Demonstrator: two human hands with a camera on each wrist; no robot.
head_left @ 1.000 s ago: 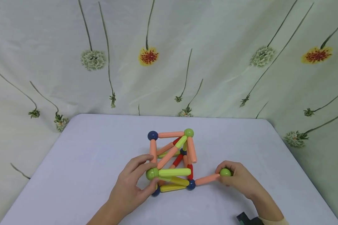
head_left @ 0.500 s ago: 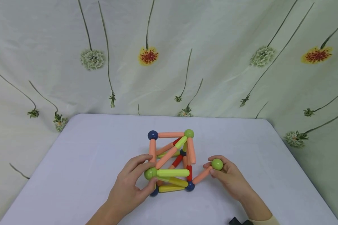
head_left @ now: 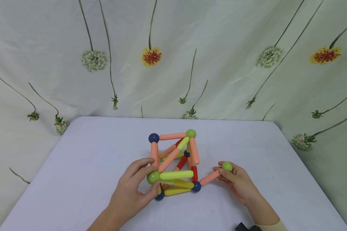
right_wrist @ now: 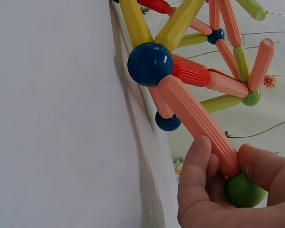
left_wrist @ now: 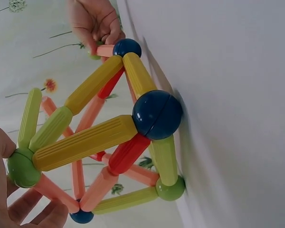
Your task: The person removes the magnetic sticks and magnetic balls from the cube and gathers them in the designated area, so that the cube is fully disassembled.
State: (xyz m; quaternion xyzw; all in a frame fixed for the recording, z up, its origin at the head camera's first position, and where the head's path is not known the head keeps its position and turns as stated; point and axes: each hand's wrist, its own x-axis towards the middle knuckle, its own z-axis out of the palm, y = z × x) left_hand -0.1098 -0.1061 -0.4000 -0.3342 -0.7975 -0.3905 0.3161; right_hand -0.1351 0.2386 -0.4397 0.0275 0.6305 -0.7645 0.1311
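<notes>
A frame of magnetic rods and balls stands on the table, with salmon, yellow, lime and red rods (head_left: 194,173). My left hand (head_left: 130,189) grips the green ball (head_left: 152,177) at its near upper left corner, thumb and fingers round it. From that ball a lime rod (head_left: 176,175) points right, its far end free. My right hand (head_left: 241,186) pinches a salmon rod (right_wrist: 199,121) where it meets another green ball (right_wrist: 244,190). That rod's other end joins the blue ball (right_wrist: 150,64) at the frame's near right lower corner. It slants upward to the right.
A pale cloth covers the table (head_left: 89,154), and a flower-printed curtain (head_left: 219,64) hangs behind it. A dark object (head_left: 245,227) sits by the right sleeve (head_left: 273,226). A salmon rod (right_wrist: 263,64) with a free end sticks out from the frame's upper far corner.
My right hand has raised the green ball and the salmon rod's outer end, moving left and then slightly back right. The frame's top has shifted a little left; my left hand keeps its grip.
</notes>
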